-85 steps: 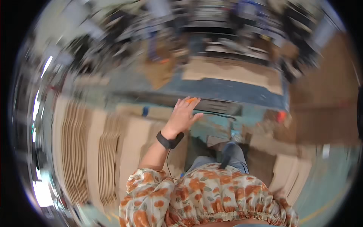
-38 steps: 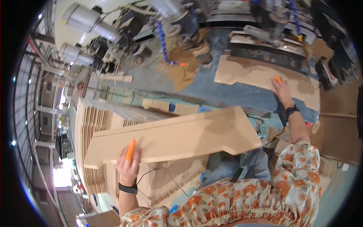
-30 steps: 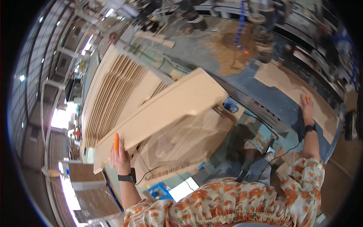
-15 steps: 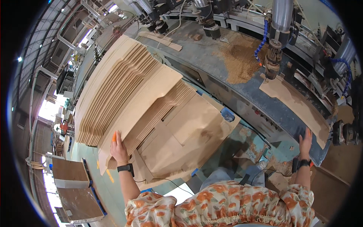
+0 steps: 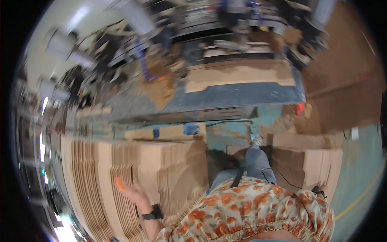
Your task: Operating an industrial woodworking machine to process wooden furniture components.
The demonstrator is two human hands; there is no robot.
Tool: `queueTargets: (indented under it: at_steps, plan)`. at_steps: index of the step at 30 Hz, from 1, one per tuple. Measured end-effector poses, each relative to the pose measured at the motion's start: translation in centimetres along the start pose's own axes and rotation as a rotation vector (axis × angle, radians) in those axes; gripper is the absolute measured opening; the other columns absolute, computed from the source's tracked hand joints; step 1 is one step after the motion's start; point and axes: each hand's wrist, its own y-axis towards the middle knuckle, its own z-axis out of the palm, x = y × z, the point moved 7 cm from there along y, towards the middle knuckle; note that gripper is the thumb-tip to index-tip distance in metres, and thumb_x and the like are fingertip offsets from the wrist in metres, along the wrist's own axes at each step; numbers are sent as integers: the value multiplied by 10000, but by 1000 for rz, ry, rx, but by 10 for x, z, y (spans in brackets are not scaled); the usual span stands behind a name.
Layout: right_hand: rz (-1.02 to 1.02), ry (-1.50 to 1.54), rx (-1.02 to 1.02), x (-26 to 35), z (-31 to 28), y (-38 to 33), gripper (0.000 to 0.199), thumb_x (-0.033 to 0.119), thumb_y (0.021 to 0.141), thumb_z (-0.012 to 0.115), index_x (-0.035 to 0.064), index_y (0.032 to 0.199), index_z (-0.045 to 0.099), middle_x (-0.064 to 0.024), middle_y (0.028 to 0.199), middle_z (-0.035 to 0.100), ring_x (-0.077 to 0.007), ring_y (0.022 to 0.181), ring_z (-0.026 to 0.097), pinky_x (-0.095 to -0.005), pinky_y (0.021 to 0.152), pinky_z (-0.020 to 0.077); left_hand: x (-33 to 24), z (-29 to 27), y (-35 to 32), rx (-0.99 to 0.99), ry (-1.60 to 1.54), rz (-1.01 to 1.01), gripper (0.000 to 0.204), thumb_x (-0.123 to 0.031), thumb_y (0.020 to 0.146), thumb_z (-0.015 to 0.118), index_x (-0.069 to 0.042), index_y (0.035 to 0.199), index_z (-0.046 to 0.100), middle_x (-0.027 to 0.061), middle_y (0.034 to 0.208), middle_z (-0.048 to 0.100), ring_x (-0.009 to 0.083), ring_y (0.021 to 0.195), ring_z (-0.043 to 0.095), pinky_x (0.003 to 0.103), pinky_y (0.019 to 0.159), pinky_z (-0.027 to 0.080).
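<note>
My left hand (image 5: 136, 194), with an orange cover on one fingertip and a dark band at the wrist, is over the stacked shaped wooden boards (image 5: 90, 181) on my left. Its fingers are stretched out and hold nothing. My right hand (image 5: 323, 189) is low at the right, at the edge of another pile of pale boards (image 5: 319, 163). Blur and its small size hide whether those fingers grip a board. One shaped board (image 5: 242, 74) lies on the blue-grey machine table, apart from both hands.
The machine table (image 5: 225, 94) runs across in front, with metal cylinders (image 5: 135, 18), blue hoses and a sawdust heap (image 5: 160, 90). Brown sheeting (image 5: 342, 68) is at the far right. My legs stand between the two piles, on green floor with debris.
My view has swung to the right and blurred. My right hand has moved from beside the machine table down to the right-hand pile. My left hand has come off the boards' edge.
</note>
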Motion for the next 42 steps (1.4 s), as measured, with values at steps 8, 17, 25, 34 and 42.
queueTargets:
  at_steps: [8, 17, 25, 34, 42]
  plan:
    - [-42, 462, -522, -11, 36, -141, 807, 392, 789, 663, 13, 1398, 292, -266, 1379, 371, -426, 1275, 350, -463, 1052, 313, -528, 225, 4, 783, -802, 871, 590, -395, 834, 608, -56, 1299, 478, 164, 1368, 434, 343, 1298, 349, 497, 1095, 207]
    - [-120, 269, -249, -4, 32, -252, 861, 98, 724, 656, 35, 1446, 191, -223, 1473, 228, -383, 1363, 223, -464, 1071, 294, -607, 383, 8, 698, -269, 729, 980, -682, 769, 515, -73, 1460, 181, 171, 1523, 124, 386, 1392, 127, 590, 1090, 122]
    - [-40, 337, -387, -41, -81, -174, 344, 109, 843, 574, 57, 1183, 552, -238, 898, 629, -413, 813, 609, -455, 650, 484, -528, 348, -50, 589, -344, 825, 851, -573, 807, 533, -67, 1439, 270, 188, 1431, 336, 365, 1350, 253, 599, 1078, 145]
    - [-1030, 366, -734, 300, -331, -163, 342, 15, 804, 535, 111, 1132, 560, -189, 853, 615, -370, 745, 604, -444, 629, 479, -403, 276, -29, 353, -576, 1047, 425, -114, 799, 514, -112, 1222, 550, 92, 1092, 596, 273, 1107, 525, 442, 1001, 386]
    - [-1421, 160, -684, 579, -315, -197, 340, 62, 782, 517, 134, 1105, 597, -135, 978, 650, -293, 837, 637, -378, 723, 516, -310, 115, 33, 568, -422, 1318, 250, -114, 764, 560, -67, 1009, 571, 78, 1014, 632, 267, 955, 611, 362, 818, 514]
